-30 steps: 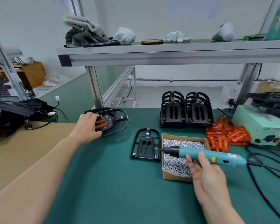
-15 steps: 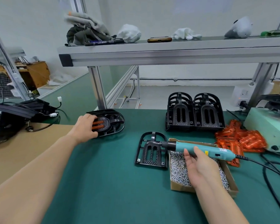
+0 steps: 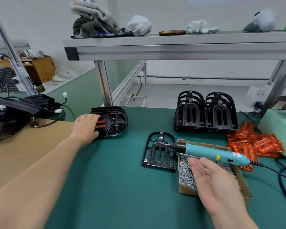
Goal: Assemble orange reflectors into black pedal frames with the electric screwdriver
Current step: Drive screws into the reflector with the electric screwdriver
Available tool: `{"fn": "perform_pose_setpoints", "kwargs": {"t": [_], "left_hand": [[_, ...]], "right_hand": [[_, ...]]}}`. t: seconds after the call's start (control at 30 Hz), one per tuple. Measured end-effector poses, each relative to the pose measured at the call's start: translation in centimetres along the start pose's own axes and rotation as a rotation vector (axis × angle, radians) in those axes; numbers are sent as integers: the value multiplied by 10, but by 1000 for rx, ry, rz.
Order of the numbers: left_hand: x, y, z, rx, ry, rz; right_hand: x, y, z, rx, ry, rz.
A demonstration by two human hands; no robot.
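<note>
Let go of the finished pedal (image 3: 113, 123), gripped by the left hand (image 3: 87, 128) near the surface's (image 3: 114, 187) far left corner. Move the open, empty right hand (image 3: 213, 180) from over the screw box (image 3: 186, 192) to the orange reflectors (image 3: 257, 146) by the right edge. Press one flat into the middle black pedal frame (image 3: 158, 154) before lifting the electric screwdriver (image 3: 210, 152).

Black frame (image 3: 155, 161) lies flat; teal screwdriver (image 3: 210, 152) beside; orange reflectors (image 3: 257, 146) heaped.
</note>
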State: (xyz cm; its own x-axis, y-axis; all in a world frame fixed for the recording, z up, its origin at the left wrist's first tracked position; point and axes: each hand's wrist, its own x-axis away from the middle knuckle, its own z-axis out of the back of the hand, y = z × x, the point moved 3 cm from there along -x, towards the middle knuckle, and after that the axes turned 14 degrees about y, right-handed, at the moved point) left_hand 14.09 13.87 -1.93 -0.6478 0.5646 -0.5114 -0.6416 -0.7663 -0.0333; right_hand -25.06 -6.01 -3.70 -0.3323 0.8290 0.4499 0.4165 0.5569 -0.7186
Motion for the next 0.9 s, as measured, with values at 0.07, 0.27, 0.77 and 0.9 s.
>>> {"fn": "perform_pose_setpoints", "kwargs": {"t": [0.07,0.27,0.77,0.9], "left_hand": [[1,-2,0,-30,12,19],[10,9,-4,-67,28,60],[61,53,-17,181,97,233],[56,44,-22,186,86,302]], "right_hand": [[6,2,-6,13,-22,-49],[30,22,-18,355,-263,105],[39,43,-22,536,-457,215],[36,55,-23,673,-482,240]]}}
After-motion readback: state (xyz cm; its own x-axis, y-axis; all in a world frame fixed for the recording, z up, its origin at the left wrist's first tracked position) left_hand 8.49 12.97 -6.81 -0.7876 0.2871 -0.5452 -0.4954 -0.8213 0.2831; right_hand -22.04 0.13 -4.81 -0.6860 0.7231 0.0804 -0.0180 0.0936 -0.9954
